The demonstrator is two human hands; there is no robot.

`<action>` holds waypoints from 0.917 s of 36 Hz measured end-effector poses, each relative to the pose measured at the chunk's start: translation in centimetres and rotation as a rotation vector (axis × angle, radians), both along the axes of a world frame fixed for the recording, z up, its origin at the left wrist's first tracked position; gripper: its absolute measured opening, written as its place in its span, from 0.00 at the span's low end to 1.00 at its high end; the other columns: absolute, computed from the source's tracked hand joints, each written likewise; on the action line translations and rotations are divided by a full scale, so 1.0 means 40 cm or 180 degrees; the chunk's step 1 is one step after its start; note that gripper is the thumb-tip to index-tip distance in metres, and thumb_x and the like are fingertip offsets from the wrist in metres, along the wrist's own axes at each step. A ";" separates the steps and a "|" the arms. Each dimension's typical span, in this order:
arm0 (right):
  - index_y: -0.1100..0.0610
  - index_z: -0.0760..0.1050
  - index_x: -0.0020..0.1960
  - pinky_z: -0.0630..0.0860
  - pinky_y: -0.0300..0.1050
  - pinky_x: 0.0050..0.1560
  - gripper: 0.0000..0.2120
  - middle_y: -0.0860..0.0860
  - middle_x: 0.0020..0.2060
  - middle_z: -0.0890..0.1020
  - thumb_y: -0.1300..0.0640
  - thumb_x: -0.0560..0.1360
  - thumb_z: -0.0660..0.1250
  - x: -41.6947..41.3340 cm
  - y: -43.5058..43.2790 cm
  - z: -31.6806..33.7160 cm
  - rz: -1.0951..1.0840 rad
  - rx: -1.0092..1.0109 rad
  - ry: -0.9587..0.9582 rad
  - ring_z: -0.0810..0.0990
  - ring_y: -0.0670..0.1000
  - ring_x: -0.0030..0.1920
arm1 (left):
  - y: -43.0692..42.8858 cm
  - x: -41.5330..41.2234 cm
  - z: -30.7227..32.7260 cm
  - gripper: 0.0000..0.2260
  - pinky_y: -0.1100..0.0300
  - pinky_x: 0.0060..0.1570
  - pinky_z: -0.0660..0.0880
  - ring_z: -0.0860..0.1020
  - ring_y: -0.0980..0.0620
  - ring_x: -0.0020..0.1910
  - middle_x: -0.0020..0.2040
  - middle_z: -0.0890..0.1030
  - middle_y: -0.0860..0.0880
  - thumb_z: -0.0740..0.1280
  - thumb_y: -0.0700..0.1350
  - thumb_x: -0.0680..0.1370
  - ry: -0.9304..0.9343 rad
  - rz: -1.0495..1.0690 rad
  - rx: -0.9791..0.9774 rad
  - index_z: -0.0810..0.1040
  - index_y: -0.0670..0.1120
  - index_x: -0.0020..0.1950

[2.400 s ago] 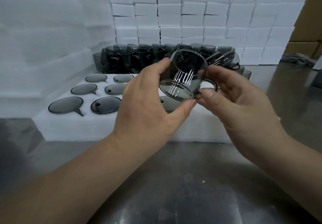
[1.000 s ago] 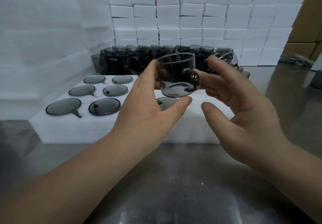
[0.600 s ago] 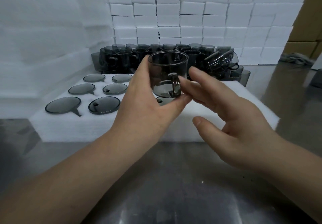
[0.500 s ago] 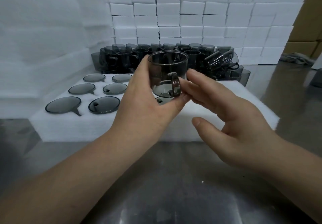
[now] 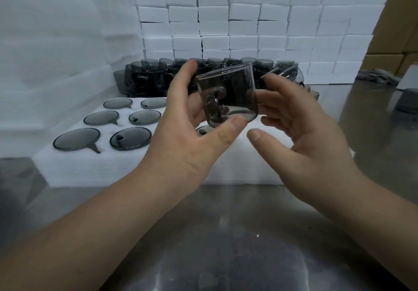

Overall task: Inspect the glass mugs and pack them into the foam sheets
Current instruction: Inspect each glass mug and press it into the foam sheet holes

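Left hand (image 5: 192, 132) grips glass mug (image 5: 228, 93), thumb at the base edge, fingers round the far wall. Mug is in the air above foam sheet (image 5: 135, 168), slightly tilted, handle toward the camera. Right hand (image 5: 305, 136) is loose: fingers rest on the mug's right wall, thumb off it, no grip.

Reads as the inspection step; this mug is not yet packed. Six packed mugs (image 5: 130, 138) sit sunk in the sheet's left cavities, only round faces showing, and a seventh is partly hidden under the left hand. The sheet's right part is mostly blocked by the hands, so free slots can't be counted.

Loose mugs (image 5: 147, 80) are crowded behind the sheet, against stacked foam blocks (image 5: 248, 30), so plenty seems left. Metal table (image 5: 226, 245) is below.
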State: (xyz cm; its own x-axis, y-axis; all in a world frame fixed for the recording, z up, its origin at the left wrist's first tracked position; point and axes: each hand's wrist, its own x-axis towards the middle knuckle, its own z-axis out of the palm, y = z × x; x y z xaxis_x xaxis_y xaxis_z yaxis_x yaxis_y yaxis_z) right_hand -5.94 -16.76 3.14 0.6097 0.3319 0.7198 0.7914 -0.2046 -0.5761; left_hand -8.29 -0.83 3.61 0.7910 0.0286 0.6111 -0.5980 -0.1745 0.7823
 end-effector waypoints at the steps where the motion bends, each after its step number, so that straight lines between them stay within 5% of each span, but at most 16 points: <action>1: 0.36 0.57 0.65 0.69 0.34 0.60 0.28 0.35 0.58 0.74 0.46 0.68 0.64 0.001 0.001 -0.001 0.0011 -0.0054 0.0041 0.73 0.37 0.61 | -0.001 0.000 -0.001 0.32 0.52 0.62 0.70 0.75 0.61 0.60 0.54 0.79 0.65 0.68 0.56 0.63 0.0021 -0.0076 -0.0007 0.59 0.60 0.64; 6: 0.39 0.55 0.71 0.68 0.43 0.65 0.36 0.40 0.64 0.73 0.42 0.67 0.68 0.005 0.003 0.002 0.0073 -0.0150 0.0292 0.71 0.39 0.64 | -0.008 -0.004 -0.007 0.29 0.44 0.64 0.68 0.76 0.53 0.61 0.59 0.78 0.52 0.67 0.53 0.66 0.0073 -0.0376 0.0011 0.61 0.57 0.64; 11: 0.52 0.57 0.74 0.69 0.50 0.65 0.38 0.44 0.62 0.76 0.50 0.69 0.70 0.008 0.007 0.006 0.0090 -0.0202 0.0332 0.73 0.45 0.64 | -0.004 0.003 -0.010 0.26 0.61 0.57 0.73 0.75 0.58 0.61 0.61 0.75 0.55 0.64 0.51 0.70 0.0112 -0.0647 0.0053 0.60 0.53 0.66; 17: 0.47 0.60 0.71 0.70 0.47 0.64 0.37 0.43 0.60 0.77 0.49 0.66 0.72 0.008 0.002 0.005 -0.0106 -0.0003 0.0190 0.74 0.41 0.61 | 0.002 0.009 -0.013 0.33 0.68 0.59 0.68 0.72 0.62 0.63 0.60 0.76 0.64 0.65 0.54 0.72 0.0092 -0.0627 0.0310 0.54 0.51 0.73; 21: 0.40 0.60 0.68 0.70 0.41 0.62 0.34 0.41 0.59 0.76 0.44 0.65 0.70 0.007 0.002 0.007 -0.0112 0.0134 0.0043 0.74 0.41 0.61 | 0.000 0.009 -0.008 0.31 0.56 0.65 0.67 0.72 0.58 0.63 0.61 0.77 0.59 0.61 0.55 0.73 0.0007 -0.0374 0.0523 0.60 0.45 0.73; 27: 0.36 0.59 0.66 0.70 0.40 0.60 0.32 0.43 0.58 0.75 0.42 0.65 0.68 0.011 -0.002 0.004 -0.0431 0.0123 -0.0146 0.74 0.43 0.60 | -0.002 0.000 -0.001 0.22 0.58 0.53 0.74 0.78 0.60 0.52 0.53 0.78 0.64 0.66 0.58 0.66 -0.0127 0.0163 0.0290 0.66 0.66 0.59; 33: 0.38 0.58 0.67 0.65 0.26 0.57 0.33 0.37 0.52 0.70 0.41 0.65 0.68 0.014 -0.005 0.001 -0.0834 -0.0135 -0.0466 0.69 0.31 0.55 | -0.003 -0.005 0.001 0.25 0.51 0.54 0.76 0.78 0.58 0.50 0.53 0.76 0.65 0.69 0.62 0.60 0.0055 0.0349 0.0498 0.66 0.76 0.54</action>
State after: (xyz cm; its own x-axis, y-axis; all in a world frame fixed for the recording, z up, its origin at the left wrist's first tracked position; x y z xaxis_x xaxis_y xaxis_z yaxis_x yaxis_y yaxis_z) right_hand -5.40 -16.98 3.19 0.5695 0.2086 0.7951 0.7823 -0.4344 -0.4464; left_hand -8.47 -0.94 3.63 0.7988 0.0209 0.6012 -0.5554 -0.3583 0.7505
